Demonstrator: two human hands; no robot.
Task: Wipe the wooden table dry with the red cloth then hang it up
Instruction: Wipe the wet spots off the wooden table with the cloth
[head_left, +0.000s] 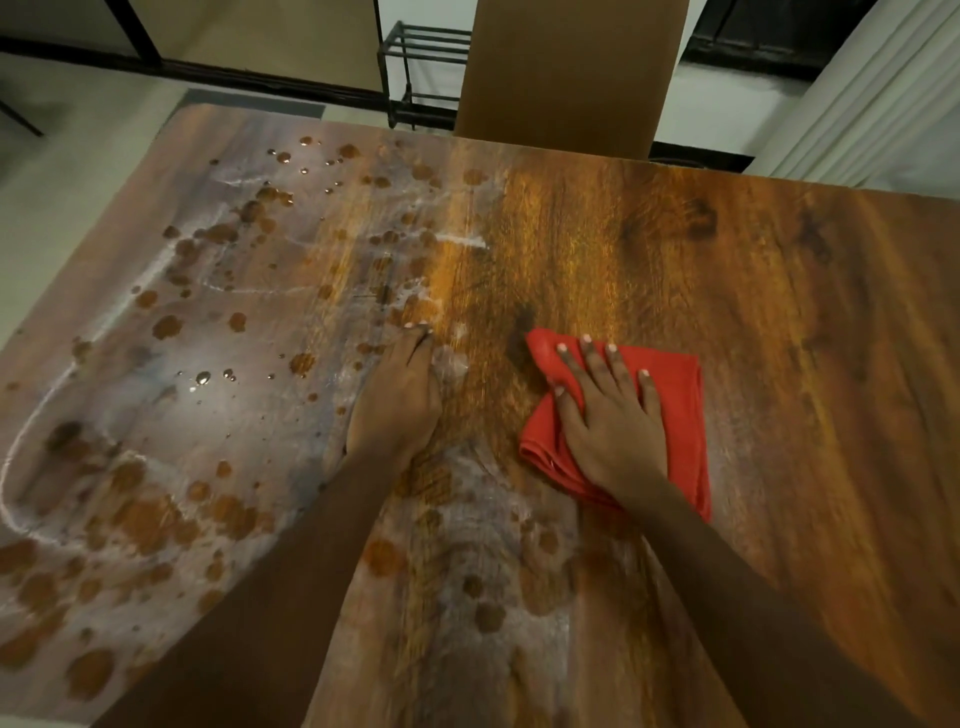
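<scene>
A folded red cloth (670, 410) lies flat on the wooden table (779, 312), right of centre. My right hand (610, 421) presses down on the cloth with spread, straight fingers. Flat on the bare wood to the cloth's left rests my left hand (397, 400), fingers together and pointing away from me. Water drops and wet streaks (208, 338) cover the left half and near middle of the table. The right half looks dry and glossy.
A brown chair back (566, 73) stands at the table's far edge. A dark metal rack (421, 73) stands on the pale floor behind it. Light curtains (883, 93) hang at the far right. The table's left edge runs diagonally beside the floor.
</scene>
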